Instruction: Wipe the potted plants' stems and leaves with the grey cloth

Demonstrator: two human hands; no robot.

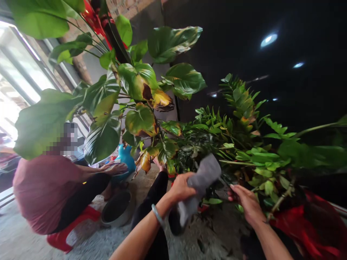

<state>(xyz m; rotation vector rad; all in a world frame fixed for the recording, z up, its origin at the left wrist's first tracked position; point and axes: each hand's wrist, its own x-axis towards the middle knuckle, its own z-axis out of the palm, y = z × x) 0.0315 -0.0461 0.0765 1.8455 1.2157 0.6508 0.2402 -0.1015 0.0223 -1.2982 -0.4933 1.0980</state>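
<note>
My left hand is closed round a grey cloth, which it presses up against the leaves of a low green plant. A thin bracelet circles that wrist. My right hand reaches in under the same plant, fingers stretched toward a dark leaf and touching it from below. A taller plant with big round leaves, some yellowed and brown at the edges, rises to the left of my hands.
A person in a red shirt sits on a red stool at left, hands on a blue pot. A grey bowl-shaped pot stands on the concrete floor. Red fabric lies at right. Windows are at far left.
</note>
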